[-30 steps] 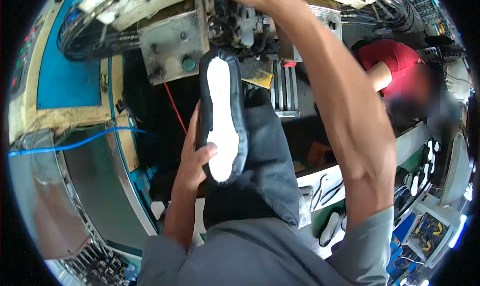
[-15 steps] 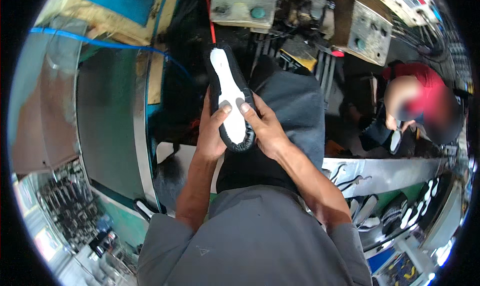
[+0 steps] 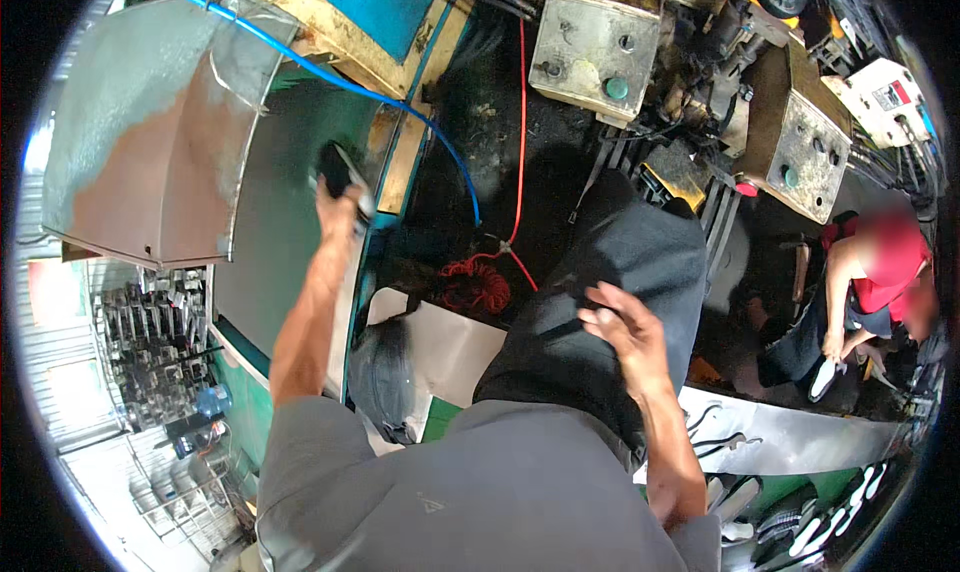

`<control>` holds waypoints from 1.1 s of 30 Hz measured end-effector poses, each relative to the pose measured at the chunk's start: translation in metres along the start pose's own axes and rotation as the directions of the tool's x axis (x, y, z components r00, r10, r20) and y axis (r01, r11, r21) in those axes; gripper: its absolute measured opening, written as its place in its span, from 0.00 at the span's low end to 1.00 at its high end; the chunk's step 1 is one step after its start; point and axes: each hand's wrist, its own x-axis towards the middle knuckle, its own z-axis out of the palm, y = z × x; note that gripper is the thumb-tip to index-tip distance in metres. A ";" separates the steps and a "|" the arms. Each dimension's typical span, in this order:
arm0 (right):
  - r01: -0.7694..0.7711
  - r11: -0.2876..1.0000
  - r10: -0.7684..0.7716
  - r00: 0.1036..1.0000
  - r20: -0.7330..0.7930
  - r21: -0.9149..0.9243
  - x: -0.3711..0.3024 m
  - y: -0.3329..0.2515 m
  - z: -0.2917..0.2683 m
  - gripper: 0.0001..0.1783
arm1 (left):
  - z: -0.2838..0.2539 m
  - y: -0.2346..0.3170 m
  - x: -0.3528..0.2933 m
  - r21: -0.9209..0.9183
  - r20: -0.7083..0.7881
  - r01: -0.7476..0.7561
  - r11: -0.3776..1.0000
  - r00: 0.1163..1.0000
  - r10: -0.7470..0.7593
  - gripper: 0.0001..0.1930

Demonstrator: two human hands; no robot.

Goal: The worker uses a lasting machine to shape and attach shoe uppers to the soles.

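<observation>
My left hand (image 3: pixel 338 210) is stretched out to the left, closed around a black shoe upper (image 3: pixel 337 168) with a pale sole side. It is held over the green conveyor belt (image 3: pixel 265 252), close to the belt's right edge. Motion blurs the shoe a little, and my fingers hide part of it. Above my thigh in dark trousers (image 3: pixel 590 312) hovers my right hand (image 3: pixel 630 334), its fingers loosely bent and apart, with nothing visible in them.
A red air hose (image 3: pixel 522 132) and a blue hose (image 3: pixel 400 107) hang ahead. Worn control boxes (image 3: pixel 590 57) stand at the far side. On the right, a co-worker in red (image 3: pixel 880 272) handles a shoe. A metal shelf (image 3: pixel 800 444) carries hooked tools, with several shoe uppers below.
The shoe has gone from both hands in front of me to the left hand over the belt. My right hand has let go and moved right. My view has shifted left.
</observation>
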 end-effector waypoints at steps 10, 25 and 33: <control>0.105 0.932 -0.324 0.667 -0.671 -0.346 -0.144 0.064 -0.139 0.26 | 0.108 0.079 0.056 -0.215 0.744 0.271 0.938 0.668 -0.023 0.26; -0.679 0.733 0.061 0.008 -0.998 0.040 -0.499 0.375 -0.139 0.60 | 0.263 0.217 -0.305 -0.224 0.964 -0.105 0.969 0.123 0.236 0.20; 0.204 0.909 0.331 0.182 -0.926 0.364 -0.436 0.304 -0.117 0.54 | 0.258 0.241 -0.508 -0.261 0.896 -0.082 0.962 -0.391 0.210 0.28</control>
